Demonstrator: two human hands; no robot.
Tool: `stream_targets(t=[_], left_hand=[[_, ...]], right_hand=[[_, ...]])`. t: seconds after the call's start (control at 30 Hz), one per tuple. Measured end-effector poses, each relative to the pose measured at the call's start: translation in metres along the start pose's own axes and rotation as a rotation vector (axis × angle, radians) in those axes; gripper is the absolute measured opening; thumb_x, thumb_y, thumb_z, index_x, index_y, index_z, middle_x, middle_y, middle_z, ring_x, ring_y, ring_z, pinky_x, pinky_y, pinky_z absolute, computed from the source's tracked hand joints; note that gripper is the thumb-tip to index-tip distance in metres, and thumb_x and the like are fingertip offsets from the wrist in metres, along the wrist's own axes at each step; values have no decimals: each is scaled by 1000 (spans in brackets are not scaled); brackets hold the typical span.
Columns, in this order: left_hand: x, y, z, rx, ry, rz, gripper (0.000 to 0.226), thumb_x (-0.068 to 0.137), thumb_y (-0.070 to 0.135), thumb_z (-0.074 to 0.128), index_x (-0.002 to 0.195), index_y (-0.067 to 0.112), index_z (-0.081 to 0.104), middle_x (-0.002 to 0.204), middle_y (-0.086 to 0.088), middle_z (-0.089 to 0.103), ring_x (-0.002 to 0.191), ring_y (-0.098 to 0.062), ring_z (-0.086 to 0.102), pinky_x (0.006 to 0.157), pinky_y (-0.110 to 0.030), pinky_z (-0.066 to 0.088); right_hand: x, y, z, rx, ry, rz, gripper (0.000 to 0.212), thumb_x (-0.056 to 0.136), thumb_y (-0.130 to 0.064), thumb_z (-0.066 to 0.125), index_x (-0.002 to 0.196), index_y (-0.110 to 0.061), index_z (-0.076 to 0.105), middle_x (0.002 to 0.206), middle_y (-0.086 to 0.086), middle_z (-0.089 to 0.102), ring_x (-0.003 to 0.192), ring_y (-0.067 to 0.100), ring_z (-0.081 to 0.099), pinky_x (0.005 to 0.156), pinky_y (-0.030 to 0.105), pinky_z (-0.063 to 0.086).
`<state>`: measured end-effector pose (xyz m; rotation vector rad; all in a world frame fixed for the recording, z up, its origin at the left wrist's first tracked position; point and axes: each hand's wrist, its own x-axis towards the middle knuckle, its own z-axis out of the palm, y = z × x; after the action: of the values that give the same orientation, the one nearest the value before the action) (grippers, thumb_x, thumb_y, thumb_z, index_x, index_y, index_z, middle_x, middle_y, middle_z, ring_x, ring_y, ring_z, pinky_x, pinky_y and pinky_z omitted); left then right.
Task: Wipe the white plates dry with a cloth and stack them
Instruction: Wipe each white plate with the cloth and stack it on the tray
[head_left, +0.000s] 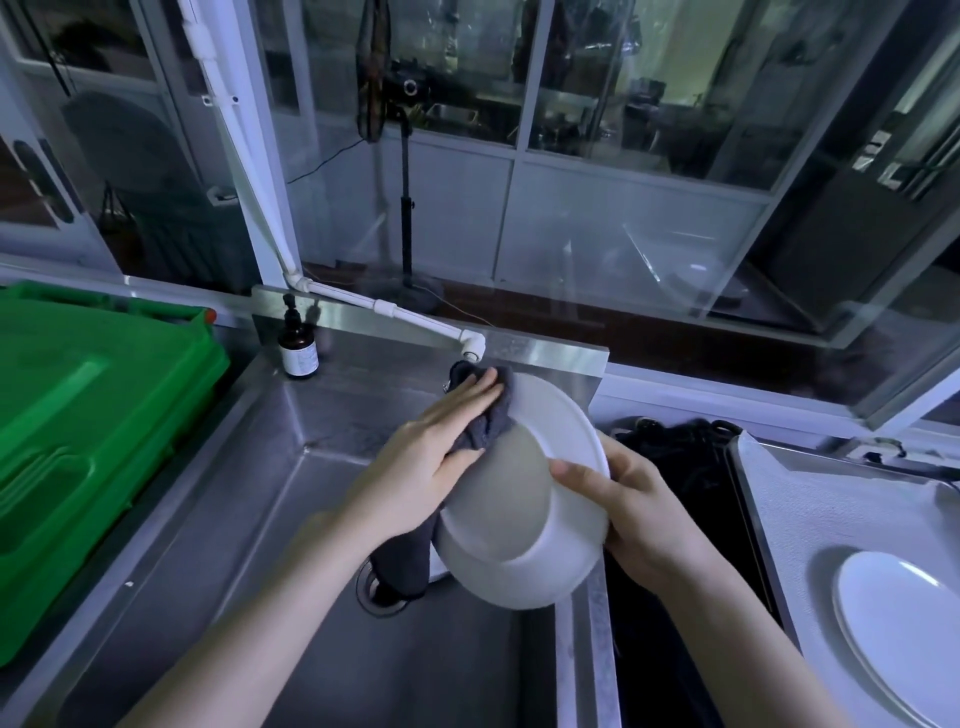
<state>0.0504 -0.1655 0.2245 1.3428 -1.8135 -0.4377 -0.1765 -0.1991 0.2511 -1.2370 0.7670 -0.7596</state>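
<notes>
A deep white plate (524, 499) is held tilted above the steel sink (249, 509), its underside turned toward me. My right hand (639, 514) grips its right rim, thumb on the underside. My left hand (431, 452) presses a dark grey cloth (483, 426) against the plate's upper left edge with straight fingers; the cloth's tail hangs down behind the plate toward the drain. A second white plate (893, 623) lies flat on the counter at the right.
A white pipe tap (467, 348) ends just above the cloth. A brown pump bottle (297, 348) stands at the sink's back corner. A green plastic bin lid (88, 426) fills the left. A dark gap (685, 499) separates sink and right counter.
</notes>
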Motion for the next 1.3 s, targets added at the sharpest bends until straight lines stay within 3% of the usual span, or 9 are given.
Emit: stream_targets(t=[0.13,0.23,0.3,0.5,0.73,0.9,0.97,1.1,1.3], left_hand=[[-29,-7,5,-53,148,-180,69,94,8,62,152,27,29,139,32,40,125,16,44,95,3,29],[-53,5,30,-136,163,-216,69,95,5,60,149,35,27,152,20,36,137,-14,45,109,-25,42],[-61,19,47,-77,187,-123,70,94,2,59,150,29,28,159,12,28,146,-13,32,115,-38,36],[-49,52,63,60,40,140,60,96,9,52,152,14,34,162,9,24,151,-14,16,121,-29,15],[-55,32,50,0,138,-75,72,93,-2,58,152,23,25,163,13,18,151,-8,10,121,-34,18],[-42,53,59,278,-19,212,74,86,4,57,154,14,30,164,7,16,152,-15,8,122,-36,15],[-37,53,53,217,-12,169,69,91,7,56,154,15,30,164,8,18,152,-12,8,123,-34,14],[-50,38,41,66,40,43,59,97,11,48,152,20,29,161,14,20,151,-7,10,121,-25,12],[-50,-2,29,-325,169,-324,60,97,10,56,142,41,31,156,17,30,141,11,23,117,-15,20]], right_hand=[[3,-11,-12,155,117,-39,35,83,-21,70,118,-19,72,113,15,73,97,29,72,74,37,58],[10,-13,-12,290,196,-76,33,87,-19,70,121,-18,70,118,12,72,102,28,71,76,37,59],[17,-9,-5,373,282,-75,35,87,-19,67,122,-16,68,116,10,73,100,24,72,75,34,59],[23,6,18,495,340,-32,43,83,-19,65,124,-5,63,114,24,70,99,32,70,82,40,60],[25,-8,5,486,386,-74,40,88,-19,64,127,-13,63,120,13,71,107,28,69,88,41,58],[22,3,25,494,376,24,26,97,-13,58,116,3,63,85,20,75,71,26,74,58,30,60],[21,5,28,511,352,49,36,95,-14,59,122,10,58,78,18,74,65,25,73,55,28,59],[23,0,16,542,339,-22,40,85,-16,65,123,-6,64,117,21,71,101,33,71,83,41,61],[14,0,0,450,306,-29,37,84,-22,68,122,-17,70,122,12,71,108,28,70,76,36,59]])
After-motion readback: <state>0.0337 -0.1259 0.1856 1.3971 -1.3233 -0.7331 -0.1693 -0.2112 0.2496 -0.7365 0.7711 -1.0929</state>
